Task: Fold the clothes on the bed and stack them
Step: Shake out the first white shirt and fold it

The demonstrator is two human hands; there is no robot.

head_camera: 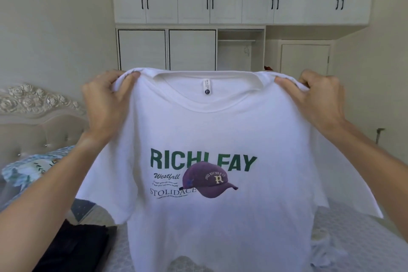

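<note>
A white T-shirt (220,130) with green lettering and a purple cap print hangs spread out in the air over the bed (353,223), its printed front facing me. My left hand (106,99) pinches its left shoulder near the collar. My right hand (318,99) pinches the right shoulder. Both sleeves hang loose at the sides. The hem runs out of the frame at the bottom.
A dark folded garment (72,247) lies on the bed at the lower left. A floral pillow (28,170) sits by the carved headboard (33,104) on the left. White crumpled cloth (324,249) lies at the lower right. White wardrobes (198,28) line the far wall.
</note>
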